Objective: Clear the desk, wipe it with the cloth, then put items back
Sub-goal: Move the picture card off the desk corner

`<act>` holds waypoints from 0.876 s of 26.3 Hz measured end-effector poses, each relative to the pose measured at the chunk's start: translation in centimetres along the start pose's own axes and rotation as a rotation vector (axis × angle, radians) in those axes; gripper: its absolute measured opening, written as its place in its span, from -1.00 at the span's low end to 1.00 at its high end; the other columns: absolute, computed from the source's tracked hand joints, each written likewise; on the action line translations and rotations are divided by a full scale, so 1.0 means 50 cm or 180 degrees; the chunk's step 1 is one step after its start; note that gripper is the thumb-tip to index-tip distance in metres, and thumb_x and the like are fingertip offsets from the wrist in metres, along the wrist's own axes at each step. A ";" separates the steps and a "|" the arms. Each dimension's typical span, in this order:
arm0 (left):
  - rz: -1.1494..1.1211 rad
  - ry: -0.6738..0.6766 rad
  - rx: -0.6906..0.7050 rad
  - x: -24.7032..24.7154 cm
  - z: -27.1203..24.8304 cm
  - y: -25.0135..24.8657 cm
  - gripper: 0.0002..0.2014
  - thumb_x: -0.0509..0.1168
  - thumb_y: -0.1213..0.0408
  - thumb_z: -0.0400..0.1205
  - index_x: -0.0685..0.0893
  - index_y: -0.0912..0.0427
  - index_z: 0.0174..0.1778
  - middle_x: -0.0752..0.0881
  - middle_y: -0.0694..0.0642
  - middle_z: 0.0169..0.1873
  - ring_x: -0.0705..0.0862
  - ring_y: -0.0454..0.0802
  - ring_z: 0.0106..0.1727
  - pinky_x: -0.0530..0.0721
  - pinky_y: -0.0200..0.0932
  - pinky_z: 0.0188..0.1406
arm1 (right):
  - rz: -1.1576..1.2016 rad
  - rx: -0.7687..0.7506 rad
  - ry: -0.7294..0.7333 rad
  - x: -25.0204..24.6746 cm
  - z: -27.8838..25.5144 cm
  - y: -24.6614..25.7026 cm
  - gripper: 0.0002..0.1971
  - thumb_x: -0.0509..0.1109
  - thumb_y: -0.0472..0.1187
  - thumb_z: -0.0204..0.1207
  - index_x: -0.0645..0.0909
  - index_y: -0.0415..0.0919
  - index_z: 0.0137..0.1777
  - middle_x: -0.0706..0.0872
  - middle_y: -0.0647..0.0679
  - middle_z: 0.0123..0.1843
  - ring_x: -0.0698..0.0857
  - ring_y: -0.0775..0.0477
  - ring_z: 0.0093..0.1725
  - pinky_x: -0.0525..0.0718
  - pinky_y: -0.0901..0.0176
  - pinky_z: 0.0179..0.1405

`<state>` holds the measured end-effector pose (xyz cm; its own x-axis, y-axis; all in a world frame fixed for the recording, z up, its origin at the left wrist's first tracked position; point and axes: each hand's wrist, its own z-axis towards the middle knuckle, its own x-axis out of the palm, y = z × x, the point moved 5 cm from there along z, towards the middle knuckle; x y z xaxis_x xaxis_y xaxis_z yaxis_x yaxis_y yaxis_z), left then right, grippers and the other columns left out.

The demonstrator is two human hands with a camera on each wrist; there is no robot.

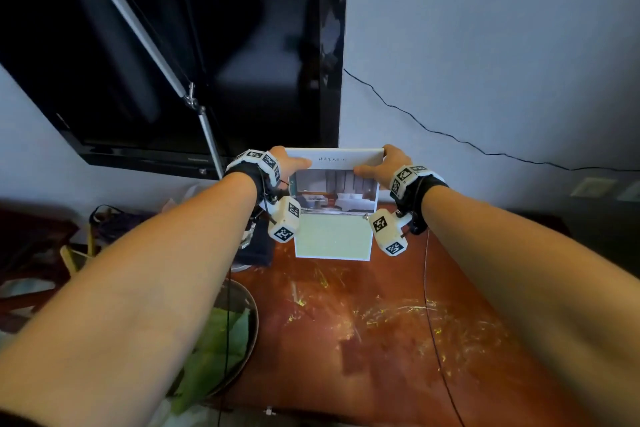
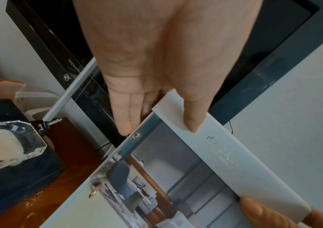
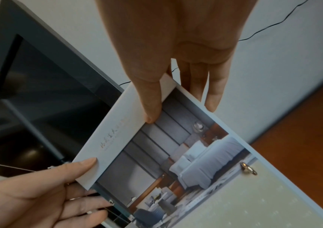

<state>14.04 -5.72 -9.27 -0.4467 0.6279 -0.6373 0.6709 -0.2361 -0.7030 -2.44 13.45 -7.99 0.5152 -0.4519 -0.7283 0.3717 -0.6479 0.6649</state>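
A white display board (image 1: 334, 204) with a bedroom photo and a pale green lower panel stands upright at the back of the reddish wooden desk (image 1: 381, 340). My left hand (image 1: 289, 163) pinches its top left corner, thumb on the front, fingers behind. My right hand (image 1: 381, 165) pinches the top right corner the same way. In the left wrist view the left thumb (image 2: 193, 121) lies on the board's white header (image 2: 225, 155). In the right wrist view the right thumb (image 3: 151, 108) presses that header (image 3: 115, 138). A green cloth (image 1: 214, 347) lies in a round tray at the desk's left.
A black TV (image 1: 173, 55) hangs on the wall behind, with a metal rod (image 1: 204, 121) slanting across it. A dark blue box (image 2: 20, 177) with a clear acrylic piece (image 2: 10, 145) sits left of the board. A thin cable (image 1: 433, 322) crosses the desk. Yellowish streaks mark the desktop.
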 end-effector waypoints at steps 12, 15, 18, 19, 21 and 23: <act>-0.0045 0.0195 -0.0021 0.016 0.128 0.092 -0.48 0.44 0.06 0.57 0.54 0.28 0.36 0.69 0.27 0.04 0.74 0.26 0.18 0.74 0.21 0.21 | -0.0005 0.0426 0.0019 0.117 0.058 -0.003 -0.58 0.57 -0.01 0.44 0.44 -0.05 0.15 0.62 -0.08 0.00 0.65 -0.12 -0.08 0.68 -0.02 -0.06; -0.0126 0.0266 -0.0004 0.010 0.165 0.131 -0.42 0.45 0.07 0.54 0.52 0.35 0.38 0.69 0.36 0.12 0.71 0.32 0.20 0.72 0.27 0.23 | -0.0080 0.0418 0.0138 0.161 0.085 0.008 -0.58 0.57 0.00 0.43 0.43 -0.05 0.14 0.64 -0.11 0.04 0.67 -0.15 -0.02 0.70 -0.06 0.01; -0.0200 0.0314 -0.0017 0.009 0.193 0.160 -0.48 0.46 0.13 0.56 0.52 0.37 0.32 0.67 0.41 0.13 0.70 0.33 0.18 0.69 0.31 0.26 | -0.0038 0.0442 0.0248 0.192 0.104 0.014 -0.59 0.55 -0.01 0.45 0.42 -0.05 0.15 0.64 -0.11 0.04 0.68 -0.17 0.02 0.72 -0.12 0.12; -0.0246 0.0350 -0.0049 0.011 0.203 0.169 -0.47 0.48 0.10 0.53 0.54 0.38 0.27 0.68 0.41 0.12 0.71 0.31 0.16 0.67 0.32 0.27 | -0.0042 0.0463 0.0278 0.201 0.110 0.014 -0.59 0.54 -0.01 0.46 0.42 -0.05 0.15 0.64 -0.11 0.04 0.68 -0.17 0.02 0.72 -0.12 0.12; -0.0360 0.0404 -0.0131 0.016 0.225 0.189 -0.40 0.49 0.01 0.37 0.56 0.36 0.18 0.69 0.40 0.10 0.71 0.31 0.15 0.66 0.35 0.28 | -0.0058 0.0531 0.0339 0.223 0.125 0.013 -0.58 0.53 -0.02 0.47 0.42 -0.06 0.19 0.64 -0.12 0.07 0.68 -0.18 0.04 0.71 -0.14 0.14; -0.0386 0.0387 -0.0142 0.015 0.229 0.193 -0.51 0.48 0.05 0.40 0.53 0.31 0.07 0.68 0.37 0.03 0.71 0.30 0.11 0.67 0.34 0.27 | 0.0018 0.0607 0.0325 0.237 0.135 0.012 -0.54 0.51 -0.04 0.50 0.41 -0.11 0.29 0.63 -0.14 0.10 0.67 -0.18 0.05 0.71 -0.09 0.13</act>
<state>13.38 -15.99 -20.15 -0.4528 0.7356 -0.5039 0.6432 -0.1218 -0.7559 -1.34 3.57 -17.37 0.5961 -0.3976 -0.6975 0.2207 -0.7541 0.6185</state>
